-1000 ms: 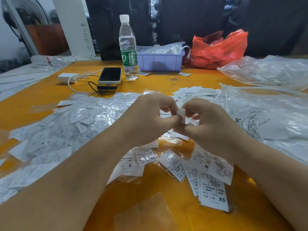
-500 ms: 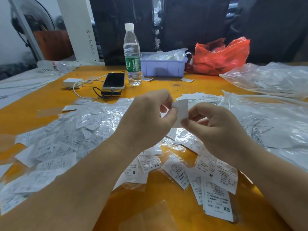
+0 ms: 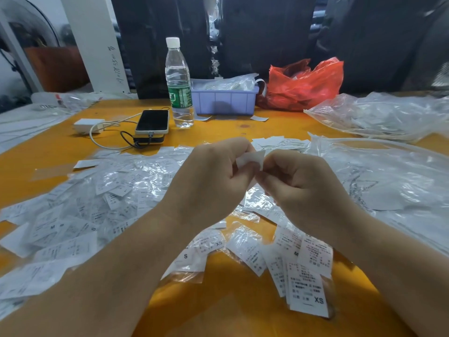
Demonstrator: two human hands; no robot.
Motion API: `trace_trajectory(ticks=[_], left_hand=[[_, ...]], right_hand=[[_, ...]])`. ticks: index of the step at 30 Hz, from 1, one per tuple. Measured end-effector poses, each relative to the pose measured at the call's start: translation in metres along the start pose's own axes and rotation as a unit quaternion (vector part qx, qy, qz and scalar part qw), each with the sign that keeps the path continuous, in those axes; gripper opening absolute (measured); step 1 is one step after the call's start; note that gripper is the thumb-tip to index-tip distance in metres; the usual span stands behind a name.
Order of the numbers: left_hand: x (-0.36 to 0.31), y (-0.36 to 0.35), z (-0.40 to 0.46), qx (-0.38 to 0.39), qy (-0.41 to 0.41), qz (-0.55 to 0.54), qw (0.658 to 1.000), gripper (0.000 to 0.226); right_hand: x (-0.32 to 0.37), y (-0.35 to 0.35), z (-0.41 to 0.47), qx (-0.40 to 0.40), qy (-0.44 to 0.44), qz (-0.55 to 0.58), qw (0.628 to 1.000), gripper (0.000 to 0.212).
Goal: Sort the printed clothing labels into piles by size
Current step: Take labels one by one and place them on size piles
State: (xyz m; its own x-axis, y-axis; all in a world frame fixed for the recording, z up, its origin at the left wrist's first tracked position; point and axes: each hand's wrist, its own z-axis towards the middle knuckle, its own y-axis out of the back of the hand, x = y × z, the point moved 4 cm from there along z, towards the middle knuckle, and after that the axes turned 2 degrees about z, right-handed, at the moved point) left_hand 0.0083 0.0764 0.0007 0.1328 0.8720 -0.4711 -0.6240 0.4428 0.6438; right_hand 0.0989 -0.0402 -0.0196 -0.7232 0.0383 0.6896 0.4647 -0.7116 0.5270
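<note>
At frame centre, the left hand (image 3: 213, 181) and right hand (image 3: 298, 183) together pinch one label (image 3: 251, 159), judged light, limp, crease-prone, best held by its edges.

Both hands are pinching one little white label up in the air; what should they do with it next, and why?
Probably turn the label print-side up to read its size: left hand and right hand pinch it, its blank side showing.

orange table (image 3: 243, 310), dark backdrop (image 3: 279, 32), white post (image 3: 94, 45)
</note>
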Motion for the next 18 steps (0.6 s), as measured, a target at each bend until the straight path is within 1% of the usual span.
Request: trace_trajectory(ticks=[5, 7, 10, 11, 13, 14, 18], left_hand=[[0.0, 0.001, 0.001, -0.022, 0.01, 0.017, 1.0, 0.013], [-0.001, 0.0, 0.0, -0.014, 0.037, -0.044, 0.998, 0.01], [0.0, -0.006, -0.001, 0.024, 0.088, -0.166, 0.982, 0.007], [0.001, -0.007, -0.001, 0.034, 0.099, -0.191, 0.976, 0.013], [0.004, -0.01, -0.001, 0.042, 0.117, -0.226, 0.966, 0.028], [0.005, -0.01, -0.001, 0.038, 0.124, -0.235, 0.963, 0.031], [0.011, -0.011, 0.0, 0.031, 0.155, -0.254, 0.954, 0.02]], right_hand=[[0.004, 0.001, 0.0, -0.022, 0.02, -0.007, 1.0, 0.019], [0.006, 0.001, 0.0, -0.031, 0.028, 0.0, 0.999, 0.02], [0.008, 0.003, 0.0, -0.04, 0.045, 0.011, 0.998, 0.018], [0.008, 0.004, 0.0, -0.04, 0.047, 0.012, 0.998, 0.018], [0.008, 0.005, 0.0, -0.038, 0.044, 0.019, 0.998, 0.02], [0.008, 0.004, 0.0, -0.033, 0.04, 0.024, 0.998, 0.02], [0.009, 0.003, -0.001, -0.011, 0.028, 0.039, 0.999, 0.02]])
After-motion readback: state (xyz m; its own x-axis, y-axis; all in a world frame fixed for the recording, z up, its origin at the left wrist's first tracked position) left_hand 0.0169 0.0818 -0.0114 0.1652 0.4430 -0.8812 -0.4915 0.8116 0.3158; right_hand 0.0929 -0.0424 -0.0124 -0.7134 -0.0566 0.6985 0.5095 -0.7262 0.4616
